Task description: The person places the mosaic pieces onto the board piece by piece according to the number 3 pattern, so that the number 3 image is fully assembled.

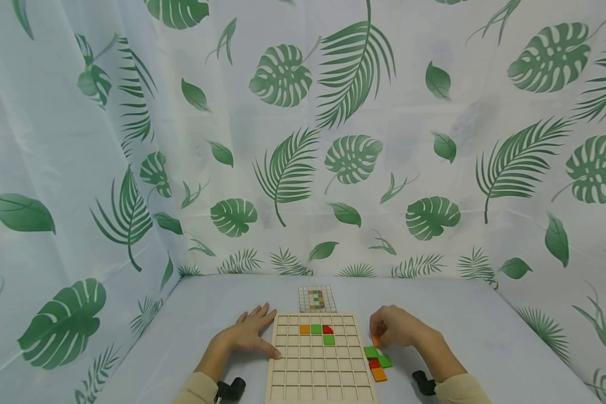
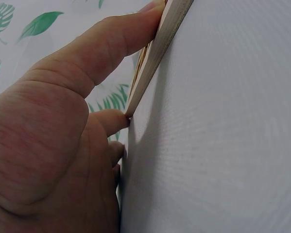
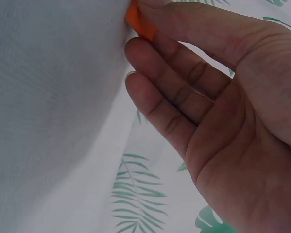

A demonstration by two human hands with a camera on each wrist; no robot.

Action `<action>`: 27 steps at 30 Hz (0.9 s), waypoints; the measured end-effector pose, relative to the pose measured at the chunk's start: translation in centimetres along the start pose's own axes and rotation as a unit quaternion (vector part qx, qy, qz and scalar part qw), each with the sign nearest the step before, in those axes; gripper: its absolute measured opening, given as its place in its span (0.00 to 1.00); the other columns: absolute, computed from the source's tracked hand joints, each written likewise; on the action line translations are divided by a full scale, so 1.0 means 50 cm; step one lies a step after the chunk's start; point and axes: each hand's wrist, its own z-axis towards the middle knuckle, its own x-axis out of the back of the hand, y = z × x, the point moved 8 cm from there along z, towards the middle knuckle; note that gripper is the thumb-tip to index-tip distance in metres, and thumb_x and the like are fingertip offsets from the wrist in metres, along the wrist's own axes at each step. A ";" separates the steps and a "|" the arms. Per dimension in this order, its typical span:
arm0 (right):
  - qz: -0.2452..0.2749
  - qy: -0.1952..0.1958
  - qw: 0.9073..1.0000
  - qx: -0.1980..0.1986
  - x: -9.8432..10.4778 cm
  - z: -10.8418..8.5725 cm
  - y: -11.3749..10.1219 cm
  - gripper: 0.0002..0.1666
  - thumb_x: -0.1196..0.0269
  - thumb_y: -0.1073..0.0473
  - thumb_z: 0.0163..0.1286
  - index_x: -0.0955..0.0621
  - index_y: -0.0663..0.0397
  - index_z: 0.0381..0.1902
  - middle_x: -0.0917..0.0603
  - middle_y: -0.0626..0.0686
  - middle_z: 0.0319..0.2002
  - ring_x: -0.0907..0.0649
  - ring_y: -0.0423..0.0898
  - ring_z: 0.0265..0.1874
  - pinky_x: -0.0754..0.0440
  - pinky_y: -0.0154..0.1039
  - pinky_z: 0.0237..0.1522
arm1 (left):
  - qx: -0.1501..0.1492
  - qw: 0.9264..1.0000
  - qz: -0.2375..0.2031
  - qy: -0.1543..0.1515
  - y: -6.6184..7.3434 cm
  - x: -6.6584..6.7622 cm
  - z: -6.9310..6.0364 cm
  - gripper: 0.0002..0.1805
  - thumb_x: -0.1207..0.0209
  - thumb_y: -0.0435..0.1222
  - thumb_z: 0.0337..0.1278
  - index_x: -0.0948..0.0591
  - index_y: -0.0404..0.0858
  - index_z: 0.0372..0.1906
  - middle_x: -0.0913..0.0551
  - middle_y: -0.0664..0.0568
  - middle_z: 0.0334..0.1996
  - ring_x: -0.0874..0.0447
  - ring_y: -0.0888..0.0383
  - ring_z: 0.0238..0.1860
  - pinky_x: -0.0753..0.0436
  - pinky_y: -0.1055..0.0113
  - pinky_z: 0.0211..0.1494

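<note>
A pale wooden grid board lies on the white table. One row of it holds an orange tile, a green tile and a red tile with one rounded corner. Below the red one sits another green tile. My left hand rests at the board's left side, its fingers extended and its thumb touching the edge; the left wrist view shows the board's side against thumb and finger. Right of the board, my right hand pinches an orange tile between thumb and fingers, close to the tabletop.
Several loose tiles in green, red and orange lie against the board's right edge. Behind the board is a small printed pattern card. Leaf-printed curtains stand at the back and sides.
</note>
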 end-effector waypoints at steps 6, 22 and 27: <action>-0.006 0.011 1.000 0.011 0.003 0.001 -0.006 0.16 0.21 0.73 0.50 0.15 0.48 0.25 0.16 0.45 0.29 0.18 0.45 0.33 0.15 0.47 0.39 | -0.001 1.000 0.000 -0.001 0.001 0.001 -0.001 0.71 0.29 0.74 0.30 0.40 0.45 0.83 0.51 0.43 0.85 0.59 0.40 0.86 0.62 0.35 0.84; -0.004 -0.003 0.999 0.040 -0.005 0.005 -0.020 0.14 0.24 0.77 0.51 0.10 0.54 0.31 0.16 0.48 0.32 0.20 0.47 0.33 0.15 0.44 0.37 | -0.004 1.000 -0.002 -0.002 0.006 0.002 -0.006 0.71 0.29 0.74 0.31 0.40 0.44 0.83 0.52 0.43 0.85 0.59 0.40 0.86 0.61 0.35 0.84; -0.003 -0.004 1.000 0.019 -0.005 0.005 -0.015 0.14 0.24 0.76 0.52 0.10 0.53 0.31 0.16 0.48 0.32 0.21 0.47 0.33 0.15 0.46 0.39 | -0.001 1.000 0.000 -0.003 0.001 0.000 -0.001 0.71 0.29 0.74 0.31 0.40 0.45 0.83 0.52 0.43 0.85 0.59 0.40 0.86 0.61 0.35 0.84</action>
